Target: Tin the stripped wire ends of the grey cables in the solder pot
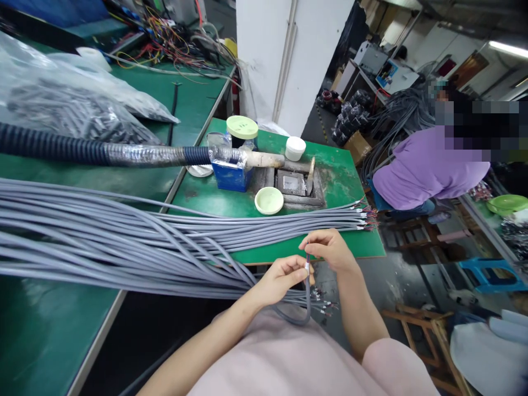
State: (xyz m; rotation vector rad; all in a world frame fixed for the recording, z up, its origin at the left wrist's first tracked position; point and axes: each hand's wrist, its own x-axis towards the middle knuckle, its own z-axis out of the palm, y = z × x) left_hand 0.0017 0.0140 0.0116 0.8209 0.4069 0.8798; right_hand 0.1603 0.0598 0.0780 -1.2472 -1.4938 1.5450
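Note:
My left hand (286, 276) pinches a grey cable (308, 300) close to its stripped end, where a white band shows. Just above, the fingertips of my right hand (325, 248) close on the thin coloured wires (307, 256) that stick out of that cable. The cable bends down in a loop in front of my body. Beyond my hands, a thick bundle of grey cables (198, 225) runs from the left across the green table, its stripped wire ends at the right. More cable ends hang below the table edge, partly behind my hands.
A solder pot (292, 182) is set into the green table (342, 165), with a pale green dish (269, 201), a white cup (295, 148) and a blue box (231, 175) around it. An extraction hose (157, 155) comes from the left. A co-worker in purple (429, 165) sits at right.

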